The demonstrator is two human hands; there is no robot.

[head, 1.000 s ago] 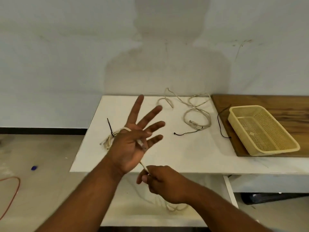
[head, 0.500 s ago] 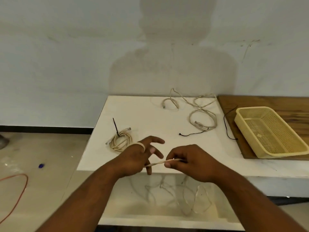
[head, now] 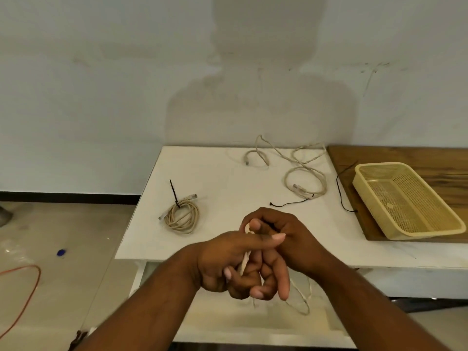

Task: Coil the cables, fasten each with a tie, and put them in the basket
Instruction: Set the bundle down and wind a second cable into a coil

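Observation:
My left hand (head: pixel 235 264) and my right hand (head: pixel 286 239) meet in front of the table's near edge, both curled round a beige cable (head: pixel 245 262) that loops over my left fingers. The cable's loose end (head: pixel 301 297) hangs below the hands. A coiled beige cable (head: pixel 182 216) fastened with a black tie (head: pixel 174 193) lies on the white table (head: pixel 222 173) at the left. Another beige cable (head: pixel 304 178) lies uncoiled at the back. A loose black tie (head: pixel 288 204) lies near it. The empty yellow basket (head: pixel 405 198) sits at the right.
The basket stands on a brown wooden board (head: pixel 405 155), with a second black tie (head: pixel 340 193) curving along the board's left edge. An orange cord (head: pixel 25 287) and a small blue object (head: pixel 61 252) lie on the floor at the left. A wall stands behind the table.
My hands have come together; the right hand went from pulling the cable out to the right to pressing it up against the left hand's fingers. The left hand tilted down.

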